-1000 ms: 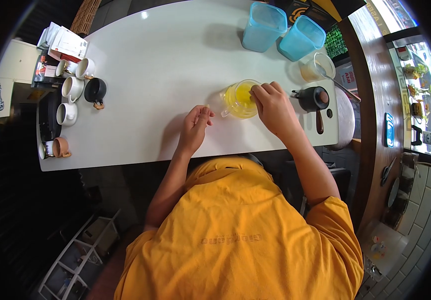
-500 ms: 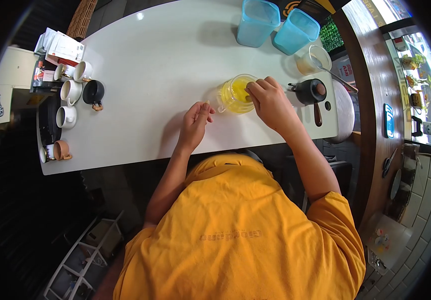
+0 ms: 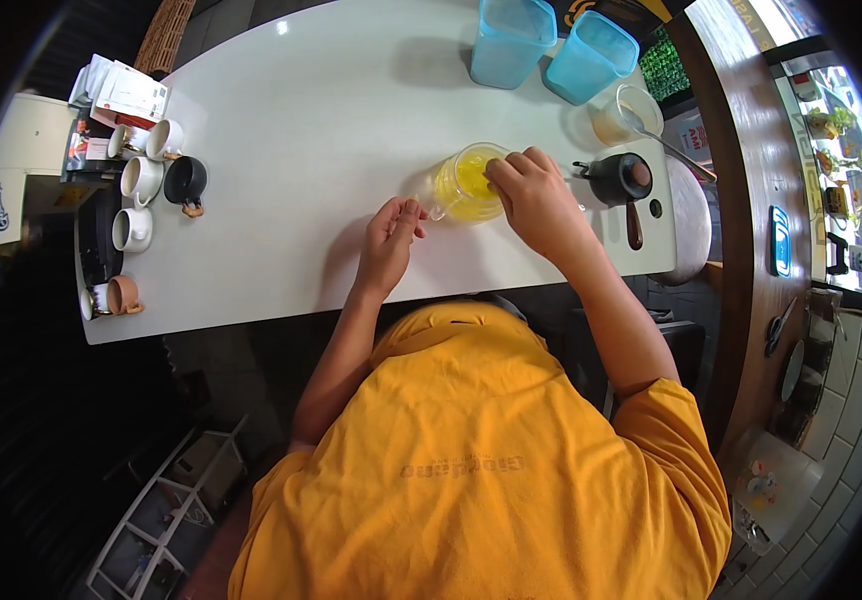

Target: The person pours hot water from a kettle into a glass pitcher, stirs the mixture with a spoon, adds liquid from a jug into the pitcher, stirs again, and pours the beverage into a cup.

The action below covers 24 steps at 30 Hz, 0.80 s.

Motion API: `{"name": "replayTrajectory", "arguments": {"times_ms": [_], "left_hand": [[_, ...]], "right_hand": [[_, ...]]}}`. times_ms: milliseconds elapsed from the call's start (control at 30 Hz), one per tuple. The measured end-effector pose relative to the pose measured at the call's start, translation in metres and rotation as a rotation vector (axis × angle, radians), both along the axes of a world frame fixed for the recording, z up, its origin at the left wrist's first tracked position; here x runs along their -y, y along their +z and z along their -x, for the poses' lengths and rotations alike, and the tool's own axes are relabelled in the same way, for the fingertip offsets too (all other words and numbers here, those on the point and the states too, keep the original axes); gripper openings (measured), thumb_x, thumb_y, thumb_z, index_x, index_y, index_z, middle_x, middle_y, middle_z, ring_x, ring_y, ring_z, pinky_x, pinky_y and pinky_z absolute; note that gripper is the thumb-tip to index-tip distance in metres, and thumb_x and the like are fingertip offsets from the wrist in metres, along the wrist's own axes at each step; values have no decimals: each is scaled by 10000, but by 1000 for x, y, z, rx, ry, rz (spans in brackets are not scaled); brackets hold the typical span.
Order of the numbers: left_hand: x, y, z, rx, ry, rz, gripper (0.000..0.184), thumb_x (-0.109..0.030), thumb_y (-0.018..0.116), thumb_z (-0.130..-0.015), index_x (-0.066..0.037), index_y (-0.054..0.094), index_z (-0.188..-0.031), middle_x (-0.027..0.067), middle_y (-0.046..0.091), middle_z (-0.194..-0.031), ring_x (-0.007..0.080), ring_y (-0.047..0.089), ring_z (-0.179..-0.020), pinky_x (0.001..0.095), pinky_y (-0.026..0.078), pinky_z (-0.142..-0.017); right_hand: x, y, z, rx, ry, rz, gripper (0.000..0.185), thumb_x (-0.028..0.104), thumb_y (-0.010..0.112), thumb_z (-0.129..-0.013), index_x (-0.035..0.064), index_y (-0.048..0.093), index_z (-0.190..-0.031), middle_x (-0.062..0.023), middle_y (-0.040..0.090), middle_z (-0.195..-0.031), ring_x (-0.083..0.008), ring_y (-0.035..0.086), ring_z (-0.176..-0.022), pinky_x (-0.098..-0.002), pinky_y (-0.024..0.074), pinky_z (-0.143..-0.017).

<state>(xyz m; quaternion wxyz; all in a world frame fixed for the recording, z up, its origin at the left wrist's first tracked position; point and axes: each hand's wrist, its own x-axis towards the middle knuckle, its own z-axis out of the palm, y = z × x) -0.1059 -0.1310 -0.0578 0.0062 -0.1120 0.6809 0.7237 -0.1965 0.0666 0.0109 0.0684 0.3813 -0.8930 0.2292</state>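
A glass vessel (image 3: 469, 190) with yellow liquid stands on the white table (image 3: 291, 220). My right hand (image 3: 536, 200) is over its right rim, fingers pinched together and pointing into the opening; whatever they hold is hidden. Just left of the vessel, my left hand (image 3: 389, 238) has its thumb and fingertips closed near the small glass handle. What is between those fingertips is too small to tell. To the right sits a dark pot (image 3: 619, 180) with a brown handle.
Two blue containers (image 3: 511, 45) stand at the back right, beside a clear cup (image 3: 627, 115) with a spoon. Several white cups (image 3: 141, 180), a black cup (image 3: 185, 182) and a brown cup (image 3: 123, 294) line the left end, near papers (image 3: 131, 95).
The view has shifted slightly, so the table items sit a little further left. My left fingertips are now closer to the vessel's handle. My right hand stays at the rim, its fingers slightly moved.
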Motion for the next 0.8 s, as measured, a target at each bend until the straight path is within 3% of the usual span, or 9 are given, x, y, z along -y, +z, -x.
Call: {"name": "replayTrajectory", "arguments": {"times_ms": [100, 267, 400, 600, 800], "left_hand": [[-2, -1, 0, -8, 12, 15, 388, -397, 445, -1000, -52, 594, -904, 2, 576, -806, 69, 521, -717, 231, 393, -663], [-6, 3, -3, 2, 57, 12, 390, -400, 445, -1000, -49, 591, -913, -3, 553, -767, 67, 516, -721, 229, 389, -666], [-7, 4, -6, 20, 62, 38, 392, -403, 446, -999, -48, 588, -916, -3, 547, -756, 67, 509, -720, 227, 385, -667], [-12, 4, -10, 30, 70, 5, 386, -403, 455, -995, -49, 589, -917, -1, 551, -768, 68, 509, -725, 226, 385, -667], [-12, 7, -14, 22, 73, 10, 378, -403, 471, -989, -49, 589, -925, 1, 558, -798, 70, 515, -729, 227, 389, -669]], "right_hand": [[1, -3, 4, -99, -35, 22, 94, 90, 595, -847, 41, 603, -927, -96, 612, -852, -300, 541, -834, -397, 459, -799], [2, -1, 0, 124, 122, 147, 96, 77, 583, -852, 33, 599, -935, -102, 624, -877, -298, 544, -836, -390, 458, -787], [-5, 0, 4, 115, 109, 71, 100, 78, 582, -853, 35, 603, -941, -97, 618, -874, -294, 543, -842, -392, 453, -797], [-2, -3, 5, -85, 10, 21, 106, 92, 587, -856, 39, 603, -946, -91, 607, -877, -289, 541, -864, -398, 437, -827], [-4, 2, -2, 155, 98, 88, 109, 68, 578, -847, 49, 603, -951, -75, 605, -882, -286, 541, -866, -383, 433, -829]]}}
